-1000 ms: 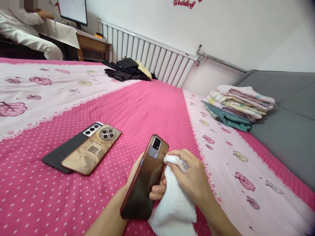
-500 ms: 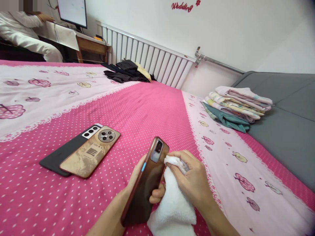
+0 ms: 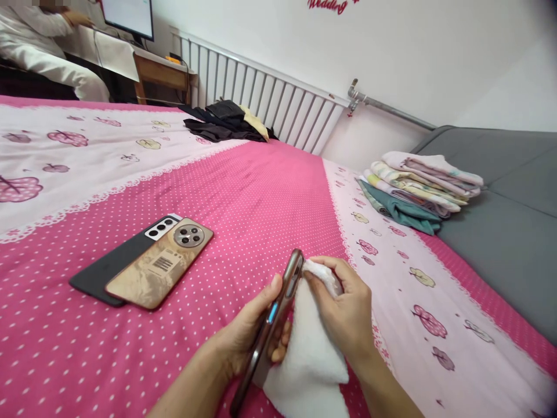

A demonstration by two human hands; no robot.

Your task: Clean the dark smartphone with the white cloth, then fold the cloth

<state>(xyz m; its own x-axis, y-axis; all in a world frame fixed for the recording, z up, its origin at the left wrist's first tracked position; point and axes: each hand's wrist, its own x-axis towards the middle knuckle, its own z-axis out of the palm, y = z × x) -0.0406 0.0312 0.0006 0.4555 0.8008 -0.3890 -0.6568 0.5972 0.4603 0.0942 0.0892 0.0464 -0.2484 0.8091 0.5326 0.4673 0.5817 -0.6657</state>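
Note:
My left hand [image 3: 248, 325] is wrapped round a smartphone in a brown case [image 3: 272, 325], held nearly edge-on with its camera end up. The thumb lies along the near side and the fingertips curl over the far side. Between the thumb and fingers of my right hand [image 3: 343, 307] a white cloth [image 3: 300, 354] is pinched, its bunched top against or very close to the phone's upper back. The cloth's lower part hangs onto the bed. To the left lie a gold phone [image 3: 163, 264] and, partly beneath it, a dark grey phone [image 3: 117, 264], both backs up.
A pink dotted bedspread [image 3: 261, 197] spreads under everything. Folded fabrics [image 3: 422, 186] are stacked by the grey headboard [image 3: 513, 220]. Dark clothes [image 3: 221, 122] lie near the radiator [image 3: 261, 87]. At the back left a person [image 3: 47, 64] sits at a desk with a monitor [image 3: 128, 17].
The phone in my left hand has turned from showing its back to nearly edge-on, and its top has shifted right. The left thumb now shows. My right hand with the cloth moved slightly right.

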